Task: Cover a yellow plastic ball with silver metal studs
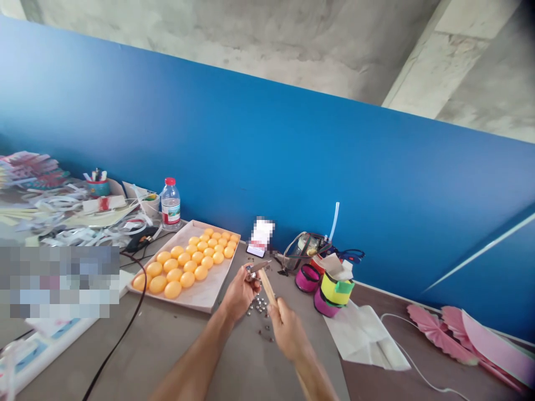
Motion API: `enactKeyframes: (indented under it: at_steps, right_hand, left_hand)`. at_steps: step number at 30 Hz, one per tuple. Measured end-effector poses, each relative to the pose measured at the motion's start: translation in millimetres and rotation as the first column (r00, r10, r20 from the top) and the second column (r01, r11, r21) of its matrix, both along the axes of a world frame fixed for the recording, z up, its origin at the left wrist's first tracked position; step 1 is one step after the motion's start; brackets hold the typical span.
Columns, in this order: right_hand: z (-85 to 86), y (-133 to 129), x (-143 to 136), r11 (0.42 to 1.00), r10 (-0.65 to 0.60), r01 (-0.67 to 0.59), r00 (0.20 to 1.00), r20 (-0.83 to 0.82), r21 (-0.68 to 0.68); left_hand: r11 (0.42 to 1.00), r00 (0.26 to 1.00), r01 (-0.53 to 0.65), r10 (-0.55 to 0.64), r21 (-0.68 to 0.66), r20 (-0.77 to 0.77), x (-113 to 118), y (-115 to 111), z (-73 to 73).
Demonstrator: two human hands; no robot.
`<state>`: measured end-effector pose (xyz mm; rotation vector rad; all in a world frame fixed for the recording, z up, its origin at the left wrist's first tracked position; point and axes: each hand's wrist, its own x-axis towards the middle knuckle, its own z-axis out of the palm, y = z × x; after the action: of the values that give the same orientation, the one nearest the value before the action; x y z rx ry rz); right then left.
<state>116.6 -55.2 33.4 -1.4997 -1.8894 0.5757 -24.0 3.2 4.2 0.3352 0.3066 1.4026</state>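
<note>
My right hand (288, 328) is closed round the pale wooden handle of a small hammer (267, 287). The hammer's dark, tapered head (259, 267) lies crosswise at the top, close against my left fingers. My left hand (241, 292) is closed, with small shiny silver pieces (252, 275) between thumb and fingers; their exact kind is too small to make out. Below and between my hands, several small round silver bead-like pieces (259, 304) lie scattered on the grey table (251, 362).
A shallow tray (213, 298) of orange balls (173, 289) stands to the left, with a water bottle (170, 206) behind. A phone (259, 236) leans at the blue partition (267, 156). Coloured tape rolls (334, 292), white paper (368, 340) and pink fans (443, 334) lie right. A black cable (125, 328) crosses the left.
</note>
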Motion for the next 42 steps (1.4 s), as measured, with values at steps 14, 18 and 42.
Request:
enactKeyframes:
  at_steps: [14, 18, 42]
  right_hand:
    - [7.7, 0.1, 9.1, 0.991, -0.010, -0.025, 0.966, -0.258, -0.134]
    - [9.5, -2.2, 10.0, 0.995, 0.009, -0.031, 0.974, -0.226, -0.094]
    - [11.1, -7.6, -1.0, 0.998, -0.030, 0.032, 0.999, -0.043, 0.057]
  left_hand:
    - [0.996, 0.984, 0.025, -0.010, -0.083, 0.176, -10.8, 6.7, -4.6]
    - [0.997, 0.984, 0.039, -0.026, -0.071, 0.179, -11.1, 5.6, -3.6]
    - [0.997, 0.998, 0.054, -0.055, 0.045, 0.022, -2.6, -2.2, 5.6]
